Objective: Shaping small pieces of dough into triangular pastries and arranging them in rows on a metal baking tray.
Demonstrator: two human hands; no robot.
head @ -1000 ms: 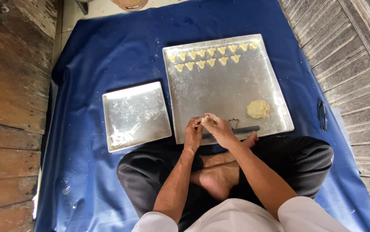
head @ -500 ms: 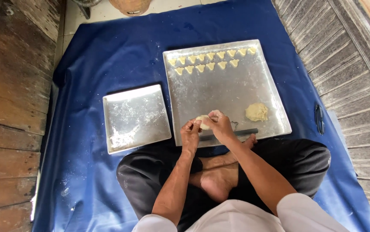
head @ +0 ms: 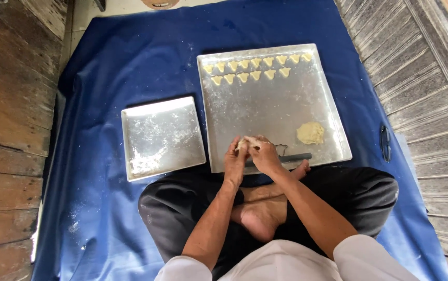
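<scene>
Packages, labels, signs, screens: none visible in this view.

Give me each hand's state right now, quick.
Left hand: closed on the piece of dough, over the large tray.
Right hand: closed on the same piece of dough, fingers pressing it from the other side.
</scene>
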